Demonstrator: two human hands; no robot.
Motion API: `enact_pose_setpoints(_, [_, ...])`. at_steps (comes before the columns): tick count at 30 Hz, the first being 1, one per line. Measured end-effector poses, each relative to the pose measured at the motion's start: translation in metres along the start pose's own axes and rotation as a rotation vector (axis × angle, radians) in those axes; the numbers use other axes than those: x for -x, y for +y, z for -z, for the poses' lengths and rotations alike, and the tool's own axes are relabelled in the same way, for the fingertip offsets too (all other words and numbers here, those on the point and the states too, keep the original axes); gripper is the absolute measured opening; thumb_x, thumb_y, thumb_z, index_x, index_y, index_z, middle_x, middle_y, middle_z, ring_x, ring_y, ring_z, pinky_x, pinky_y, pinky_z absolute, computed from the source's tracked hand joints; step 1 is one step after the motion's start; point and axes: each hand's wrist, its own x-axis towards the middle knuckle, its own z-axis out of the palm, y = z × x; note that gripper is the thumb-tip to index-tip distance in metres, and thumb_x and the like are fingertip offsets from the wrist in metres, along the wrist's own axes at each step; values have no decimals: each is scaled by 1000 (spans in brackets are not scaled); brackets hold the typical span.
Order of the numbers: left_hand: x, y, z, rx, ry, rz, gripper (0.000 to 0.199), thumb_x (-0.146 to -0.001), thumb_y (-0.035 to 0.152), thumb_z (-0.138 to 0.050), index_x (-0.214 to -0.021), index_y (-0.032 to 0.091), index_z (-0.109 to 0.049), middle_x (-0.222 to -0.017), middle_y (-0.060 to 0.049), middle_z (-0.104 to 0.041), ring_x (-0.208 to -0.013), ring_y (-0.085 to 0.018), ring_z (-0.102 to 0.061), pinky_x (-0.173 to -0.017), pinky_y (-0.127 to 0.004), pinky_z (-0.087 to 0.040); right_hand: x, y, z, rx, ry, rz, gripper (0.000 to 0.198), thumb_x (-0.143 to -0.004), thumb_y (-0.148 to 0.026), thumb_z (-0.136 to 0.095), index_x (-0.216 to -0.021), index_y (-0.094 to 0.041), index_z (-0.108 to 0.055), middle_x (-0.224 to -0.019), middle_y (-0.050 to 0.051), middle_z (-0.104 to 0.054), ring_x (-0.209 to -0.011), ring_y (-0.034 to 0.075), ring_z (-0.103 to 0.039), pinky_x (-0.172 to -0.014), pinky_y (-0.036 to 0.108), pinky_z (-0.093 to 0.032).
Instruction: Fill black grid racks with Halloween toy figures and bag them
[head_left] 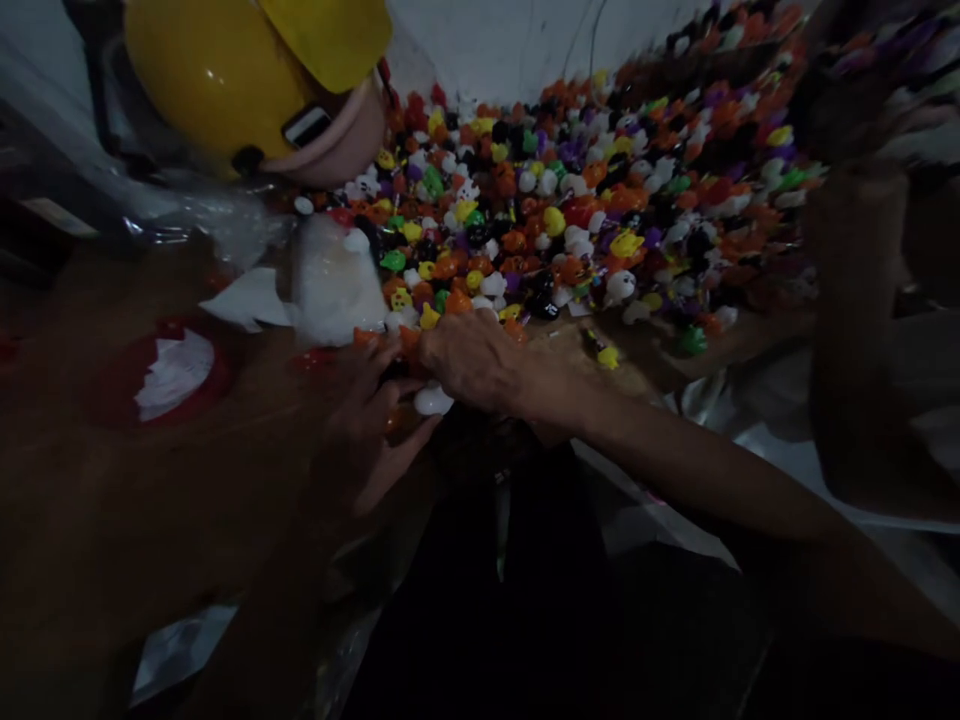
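Feed's dark and a bit blurry on my end, logging what I can: both bare hands sit close together at the near edge of a heap of small toys (570,190), low centre of my view. Left hand (360,415) is half curled, thumb and fingers apart around a white rounded piece (433,401) and an orange-brown piece (403,420); I can't tell how firmly it holds either. Right hand (472,358) is narrow, fingers folded, knuckles up, just above the white piece; its fingertips are hidden, so I can't tell what it holds. Orange figures (409,342) lie just beyond the left fingers, beside the right knuckles.

Heap runs back to a pale wall (495,50): orange, white, black, yellow, green, purple, red, some with faces. One yellow toy (607,356) lies slightly apart on the brown tabletop (255,480), to the right of the right hand. Left of the heap I get a whitish plastic bag (337,285), a white sheet (251,298) just beside it, and a red dish (219,375) with white paper pieces (176,372) in it. Big yellow rounded object (210,80) with a pinkish rim, top left. Far right, another person's bent arm (855,290), well apart from my pair of hands
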Motion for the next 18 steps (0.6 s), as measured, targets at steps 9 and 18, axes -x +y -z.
enact_pose_setpoints(9, [-54,48,1,-187,1,-27,50,-91,41,-76,-134,26,-58,-157,-15,-56,-151,-47,-44,-118,-68,-42,35,116,38,261,423,-468,25,-95,-20,-54,-87,-16,-78,-81,9,-72,-74,22,-64,-70,33,-45])
enact_pose_setpoints(18, [-56,21,-20,-252,-186,-104,23,-92,24,-66,-114,23,-72,-145,-13,-66,-132,-43,-60,-100,-64,-54,13,168,-31,338,361,-210,24,-93,-20,-49,-88,-19,-73,-120,17,-68,-118,33,-55,-108,55,-39])
